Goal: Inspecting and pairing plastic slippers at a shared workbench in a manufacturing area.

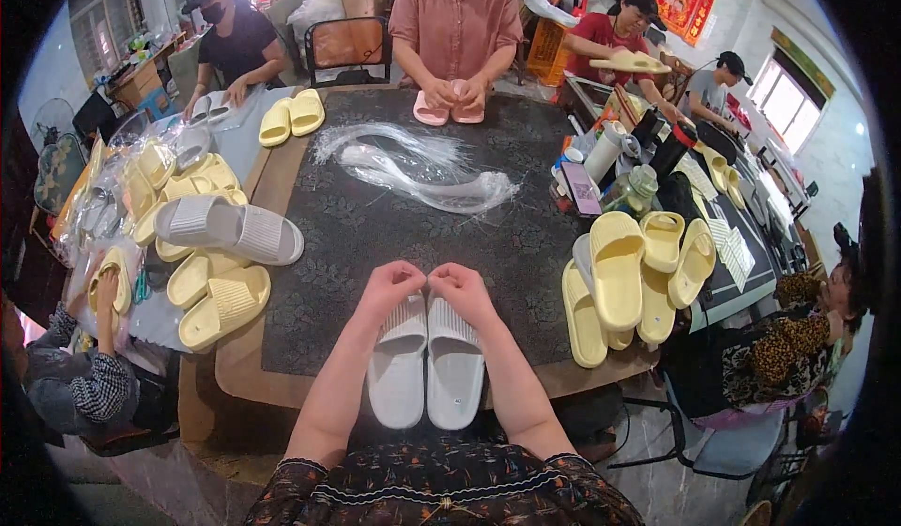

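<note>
A pair of light grey slippers (pixel 396 376) lies side by side at the near edge of the table, heels toward me and ribbed straps away from me. My left hand (pixel 394 284) is closed in a pinch at the toe of the left slipper. Close beside it, my right hand (pixel 458 289) pinches at the toe of the right one. The fingertips nearly meet between the two toes; whatever they hold is too small or hidden to make out. Beyond my hands lies a loose bundle of clear plastic strands (pixel 413 174) on the dark patterned tabletop (pixel 319 273).
Yellow slippers (pixel 617 273) are stacked at the right, near bottles (pixel 631 188) and a phone (pixel 581 188). More yellow and grey slippers (pixel 230 226) pile up at the left. Across the table, a person (pixel 455 29) handles pink slippers (pixel 432 108). Other people work around.
</note>
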A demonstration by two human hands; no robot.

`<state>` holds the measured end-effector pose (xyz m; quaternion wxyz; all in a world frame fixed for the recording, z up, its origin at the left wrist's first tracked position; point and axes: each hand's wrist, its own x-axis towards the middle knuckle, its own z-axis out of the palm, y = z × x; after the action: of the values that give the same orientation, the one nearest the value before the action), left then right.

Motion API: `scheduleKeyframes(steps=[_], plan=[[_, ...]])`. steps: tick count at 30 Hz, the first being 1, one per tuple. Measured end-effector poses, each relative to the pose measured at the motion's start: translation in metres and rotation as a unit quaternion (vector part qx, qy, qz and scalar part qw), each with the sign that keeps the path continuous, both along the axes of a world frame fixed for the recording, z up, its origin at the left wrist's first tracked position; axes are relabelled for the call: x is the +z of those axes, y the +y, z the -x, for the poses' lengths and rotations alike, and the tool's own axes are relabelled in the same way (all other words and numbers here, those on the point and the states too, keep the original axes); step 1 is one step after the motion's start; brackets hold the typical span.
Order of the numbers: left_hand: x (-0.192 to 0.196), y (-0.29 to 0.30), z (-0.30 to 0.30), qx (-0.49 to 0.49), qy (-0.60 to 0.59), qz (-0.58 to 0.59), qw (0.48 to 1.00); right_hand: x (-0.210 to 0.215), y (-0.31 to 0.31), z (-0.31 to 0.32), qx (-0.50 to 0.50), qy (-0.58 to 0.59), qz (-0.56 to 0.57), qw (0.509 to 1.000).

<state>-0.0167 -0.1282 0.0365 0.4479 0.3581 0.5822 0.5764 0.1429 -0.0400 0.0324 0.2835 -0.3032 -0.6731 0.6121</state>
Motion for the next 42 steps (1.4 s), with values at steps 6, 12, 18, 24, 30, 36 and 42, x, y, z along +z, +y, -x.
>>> scheduleKeyframes(steps=[6,12,18,24,30,36,42], plan=[[-0.002,0.000,0.003,0.027,-0.042,-0.005,0.999,-0.012,0.005,0.002,-0.035,0.017,0.016,0.999],[-0.002,0.001,-0.002,-0.026,0.011,-0.003,1.000,-0.018,0.005,0.003,0.004,0.052,0.007,0.999],[-0.010,0.003,0.003,0.011,0.011,-0.006,1.000,-0.013,0.004,0.004,-0.001,0.017,0.002,1.000],[-0.004,0.000,0.003,0.033,-0.030,-0.003,0.999,-0.008,0.003,0.000,-0.048,0.021,0.027,0.998],[-0.005,0.001,-0.001,-0.024,0.017,-0.011,1.000,-0.014,0.003,0.003,-0.012,0.008,-0.036,0.999],[-0.001,0.000,0.001,0.033,-0.049,-0.017,0.998,-0.009,0.003,0.003,-0.055,0.040,0.006,0.998],[-0.003,0.000,-0.002,0.026,0.009,-0.016,0.999,-0.014,0.004,0.004,-0.066,0.034,0.015,0.997]])
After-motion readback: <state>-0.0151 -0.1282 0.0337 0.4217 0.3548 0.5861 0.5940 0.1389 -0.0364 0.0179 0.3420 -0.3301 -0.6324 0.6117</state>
